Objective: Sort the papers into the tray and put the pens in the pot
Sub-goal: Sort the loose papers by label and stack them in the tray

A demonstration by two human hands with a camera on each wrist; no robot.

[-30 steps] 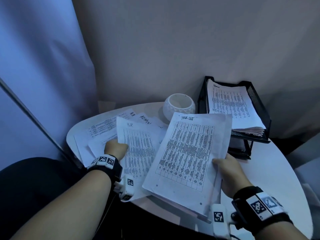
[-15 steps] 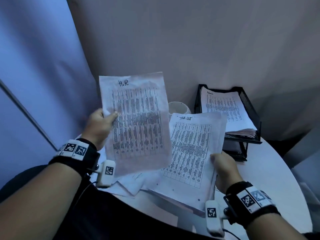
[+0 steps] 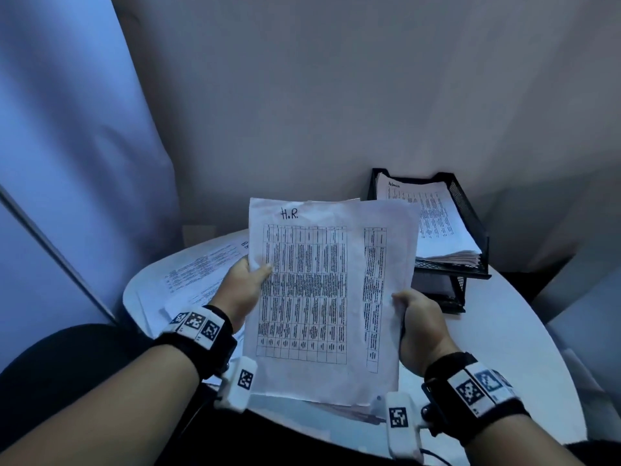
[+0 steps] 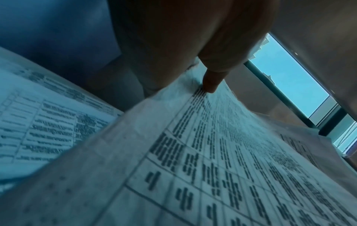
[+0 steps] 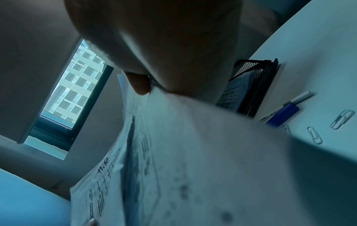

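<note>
My left hand (image 3: 247,285) pinches the left edge of a printed sheet headed "H.R." (image 3: 302,297), held up over the round white table (image 3: 497,334). In the left wrist view my thumb (image 4: 211,82) presses on that sheet (image 4: 212,160). My right hand (image 3: 420,326) grips the right edge of a sheaf of papers (image 3: 389,264) lying just behind the H.R. sheet. The black mesh tray (image 3: 470,210) stands at the back right with a stack headed "Admin" (image 3: 426,216) on its upper tier. A blue-capped pen (image 5: 284,113) lies on the table by the tray (image 5: 257,85). The pot is hidden behind the papers.
More loose sheets (image 3: 198,267) lie spread over the left of the table. Paper clips (image 5: 341,119) lie near the pen. A grey wall (image 3: 336,95) stands close behind the table and a blue panel (image 3: 67,146) to the left. A window (image 5: 77,85) shows in the wrist views.
My left hand lifted the H.R. sheet off the table pile, then brought it right and down, over the front of the sheaf in my right hand. The right hand raised its sheaf slightly.
</note>
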